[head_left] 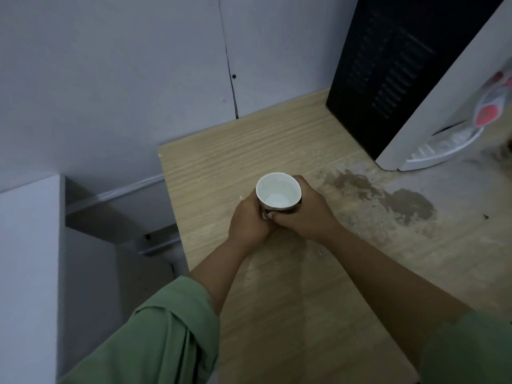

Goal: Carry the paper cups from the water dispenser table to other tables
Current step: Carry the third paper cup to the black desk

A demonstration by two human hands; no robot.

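Note:
A paper cup (278,191), white inside with a dark printed outside, is held upright over the wooden table (221,167). Some clear water seems to lie in its bottom. My left hand (249,220) wraps the cup's left side. My right hand (307,212) wraps its right side, and the fingers of both meet at the front. I cannot tell whether the cup's base touches the table. The water dispenser (415,79), white with a black vented back, stands at the table's far right corner.
A white drip tray (440,151) juts from the dispenser's base, below a red and white tap (487,112). Dark stains (401,203) mark the tabletop to the right of the cup. Grey wall panels rise behind the table. A white cabinet (27,273) stands at the left beyond a gap.

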